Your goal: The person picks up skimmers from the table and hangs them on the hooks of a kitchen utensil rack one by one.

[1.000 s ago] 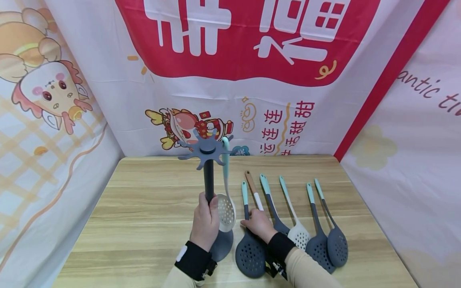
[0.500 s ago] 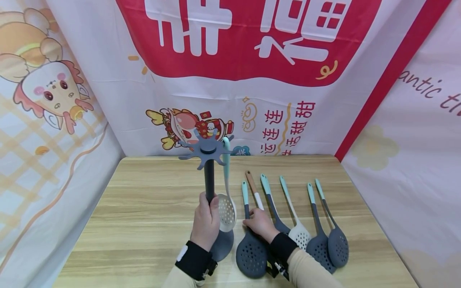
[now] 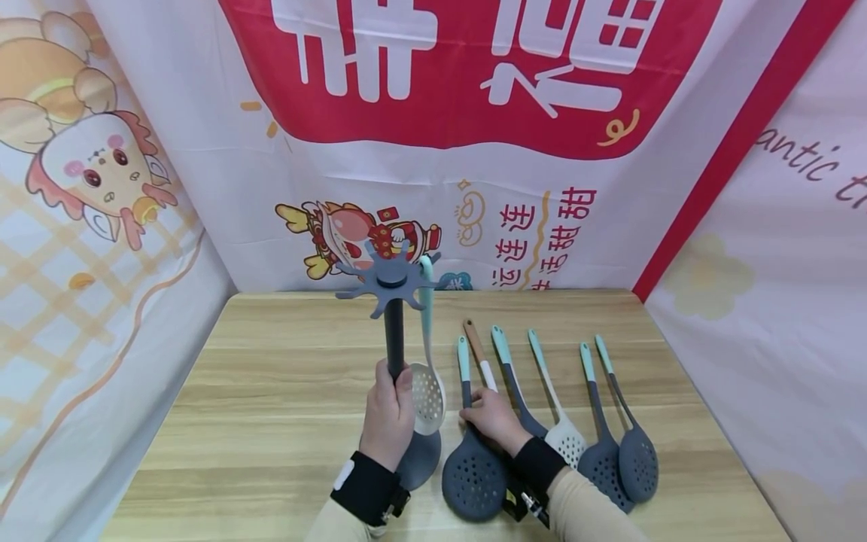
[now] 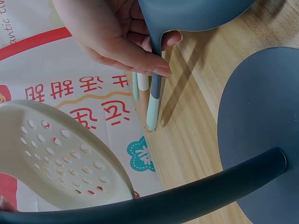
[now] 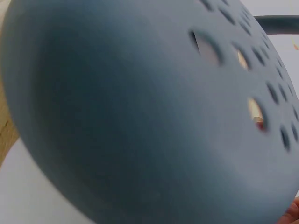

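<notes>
Head view: grips the dark post of a utensil stand (image 3: pixel 394 339) with the left hand (image 3: pixel 389 418), clamped round it with curled fingers and thumb. Above the grip, a star-shaped top (image 3: pixel 387 280) with many prongs; below, a round grey base (image 3: pixel 421 463) at the wooden table (image 3: pixel 291 376). Beside the post, on the right, a white skimmer (image 3: pixel 430 399), upright, with mint handle raised to the prongs and perforated bowl down near the left hand. Pinches the neck of a grey skimmer (image 3: pixel 474 478) with the right hand (image 3: pixel 494 415), thumb and fingers together on it, just to the right of the base, mint handle pointing away and perforated bowl toward the wearer. In the left wrist view, shows the same pinch from the side, with a shadow of the handle on the wood; cannot tell whether touching the table anywhere. In the right wrist view, mostly the blurred grey bowl at close range. Farther right on the table, in a row: a brown-handled utensil (image 3: pixel 476 342), partly hidden by the right hand; a grey utensil (image 3: pixel 511 376) with mint handle; a white turner (image 3: pixel 565 440); and, overlapping, a grey turner (image 3: pixel 605 470) and a round grey strainer (image 3: pixel 638 463).
</notes>
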Demonstrator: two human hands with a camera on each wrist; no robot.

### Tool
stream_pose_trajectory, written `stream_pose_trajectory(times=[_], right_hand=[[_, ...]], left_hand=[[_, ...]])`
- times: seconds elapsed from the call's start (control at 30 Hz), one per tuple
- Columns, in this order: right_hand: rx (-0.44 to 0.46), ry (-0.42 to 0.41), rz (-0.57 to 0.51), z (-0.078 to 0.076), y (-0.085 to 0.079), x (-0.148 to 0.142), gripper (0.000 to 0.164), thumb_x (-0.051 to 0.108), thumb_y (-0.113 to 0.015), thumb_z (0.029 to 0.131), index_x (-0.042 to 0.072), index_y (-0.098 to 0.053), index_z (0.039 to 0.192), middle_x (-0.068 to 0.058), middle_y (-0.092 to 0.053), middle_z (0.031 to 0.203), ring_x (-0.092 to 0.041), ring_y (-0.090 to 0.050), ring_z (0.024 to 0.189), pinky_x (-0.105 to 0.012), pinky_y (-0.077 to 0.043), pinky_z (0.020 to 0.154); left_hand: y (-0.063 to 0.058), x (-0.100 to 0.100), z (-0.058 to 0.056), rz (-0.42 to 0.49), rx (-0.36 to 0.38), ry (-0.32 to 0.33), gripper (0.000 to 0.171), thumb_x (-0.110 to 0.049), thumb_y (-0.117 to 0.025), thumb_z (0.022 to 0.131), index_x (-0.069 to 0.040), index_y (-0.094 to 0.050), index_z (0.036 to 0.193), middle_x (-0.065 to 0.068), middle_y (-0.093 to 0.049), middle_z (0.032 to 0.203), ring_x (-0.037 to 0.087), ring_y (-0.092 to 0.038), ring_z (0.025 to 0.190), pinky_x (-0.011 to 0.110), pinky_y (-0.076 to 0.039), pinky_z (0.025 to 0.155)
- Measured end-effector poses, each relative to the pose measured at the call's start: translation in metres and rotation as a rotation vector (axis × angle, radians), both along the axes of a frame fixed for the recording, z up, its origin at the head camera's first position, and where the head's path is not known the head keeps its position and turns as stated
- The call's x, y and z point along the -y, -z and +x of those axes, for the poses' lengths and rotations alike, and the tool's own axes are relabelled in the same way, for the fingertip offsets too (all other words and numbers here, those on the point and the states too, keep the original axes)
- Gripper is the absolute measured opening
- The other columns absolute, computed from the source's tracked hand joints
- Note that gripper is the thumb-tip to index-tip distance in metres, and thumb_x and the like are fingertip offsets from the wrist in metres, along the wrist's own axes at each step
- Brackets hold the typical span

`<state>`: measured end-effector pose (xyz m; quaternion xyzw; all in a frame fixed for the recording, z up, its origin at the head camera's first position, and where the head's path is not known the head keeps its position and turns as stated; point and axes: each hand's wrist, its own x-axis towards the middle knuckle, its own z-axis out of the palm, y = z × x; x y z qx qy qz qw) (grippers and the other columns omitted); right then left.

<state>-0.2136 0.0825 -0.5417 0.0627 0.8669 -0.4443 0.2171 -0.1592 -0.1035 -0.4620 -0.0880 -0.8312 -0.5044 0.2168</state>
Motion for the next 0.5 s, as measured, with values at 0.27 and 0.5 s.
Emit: stream_pose_trajectory(times=[0.27,0.5], right_hand=[[0.006,-0.005,-0.039,0.002,-0.005,0.0,0.028,0.015,-0.065,0.093,-0.001,-0.06,0.115,-0.001,-0.054,0.068,-0.01,-0.045,0.049,-0.021,-0.04,0.046],[0.06,-0.014,-0.122,0.003,-0.012,-0.002,0.032,0.013,-0.059,0.097,-0.005,-0.054,0.123,-0.01,-0.072,0.078,-0.01,-0.061,0.053,-0.024,-0.05,0.049]], left_hand=[[0.0,0.001,0.001,-0.014,-0.028,-0.008,0.011,-0.012,-0.041,0.107,-0.002,-0.043,0.11,-0.003,-0.038,0.068,0.001,-0.031,0.055,0.021,-0.032,0.047],[-0.001,-0.001,0.0,-0.023,-0.032,-0.021,0.01,-0.011,-0.042,0.106,-0.001,-0.042,0.108,-0.003,-0.037,0.068,0.002,-0.032,0.055,0.02,-0.032,0.047]])
